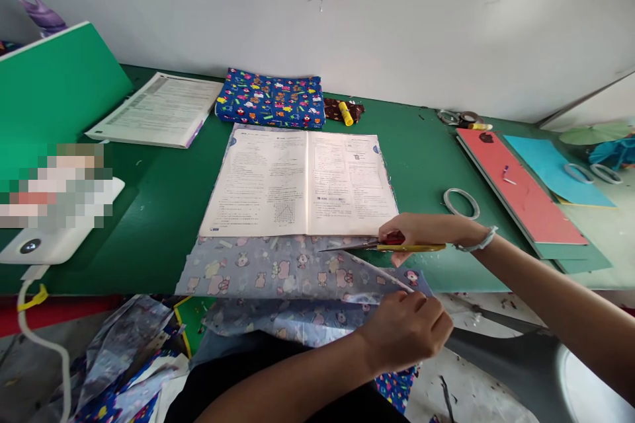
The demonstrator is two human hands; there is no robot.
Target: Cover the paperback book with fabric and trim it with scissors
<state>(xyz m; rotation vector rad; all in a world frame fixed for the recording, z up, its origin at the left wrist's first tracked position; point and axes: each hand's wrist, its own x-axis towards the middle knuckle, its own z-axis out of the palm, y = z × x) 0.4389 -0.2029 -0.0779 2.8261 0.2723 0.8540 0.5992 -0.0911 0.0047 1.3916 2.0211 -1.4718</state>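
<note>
An open printed book [258,178] lies on a patterned plastic sheet [282,274], grey-blue with small cartoon animals. The sheet hangs over the table's front edge. My right hand [404,231] grips scissors [411,248] with yellow and dark red on the handles. Their blades point left over the sheet, just below the book's lower edge at its right half. A slit with a folded edge runs from near the blades toward my left hand [409,330]. That hand is closed on the sheet's cut edge at the front right, below the scissors.
Behind the book lie a folded blue patterned sheet [272,98] and a yellow glue stick [346,114]. A second book [159,109] and a white device with a cable [64,238] are left. Tape rolls, one a clear ring [461,203], and red boards [520,185] are right. Scraps [124,350] lie below.
</note>
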